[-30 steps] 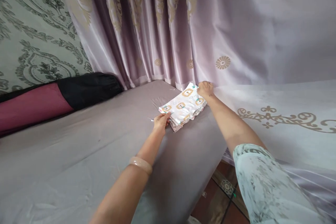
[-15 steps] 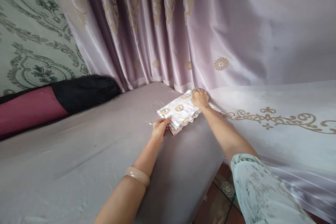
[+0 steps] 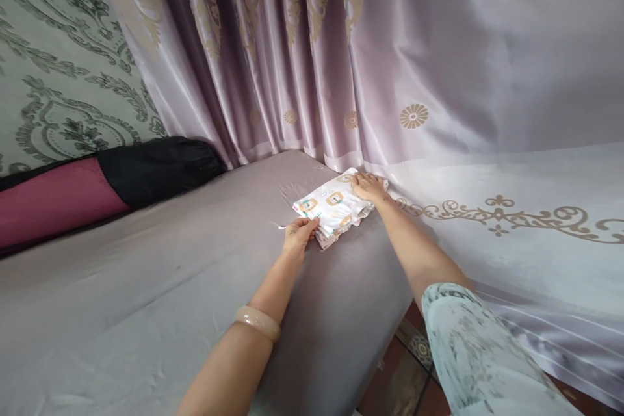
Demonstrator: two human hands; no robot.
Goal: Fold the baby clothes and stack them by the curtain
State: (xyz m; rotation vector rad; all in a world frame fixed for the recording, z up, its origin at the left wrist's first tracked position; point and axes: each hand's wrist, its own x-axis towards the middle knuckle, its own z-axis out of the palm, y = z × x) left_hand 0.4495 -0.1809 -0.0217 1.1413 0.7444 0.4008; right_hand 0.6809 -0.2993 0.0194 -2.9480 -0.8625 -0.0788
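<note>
A stack of folded white cloth point(image 3: 329, 205) with a printed orange and teal pattern lies at the far corner of the grey bed sheet point(image 3: 195, 260). My left hand point(image 3: 299, 234) pinches the near left corner of the cloth between thumb and fingers. Flat on the far right part of the stack rests my right hand point(image 3: 369, 187), its fingers spread over the top. A pale bangle point(image 3: 258, 323) is on my left forearm.
A long black and dark pink bundle point(image 3: 160, 172) lies along the patterned wall at the left. Purple curtains point(image 3: 331, 71) hang behind the bed and down its right side. Tiled floor point(image 3: 397, 370) shows at the lower right.
My right hand has slid slightly left and toward me on the cloth, and its fingers lie flatter. My left hand stays at the near corner.
</note>
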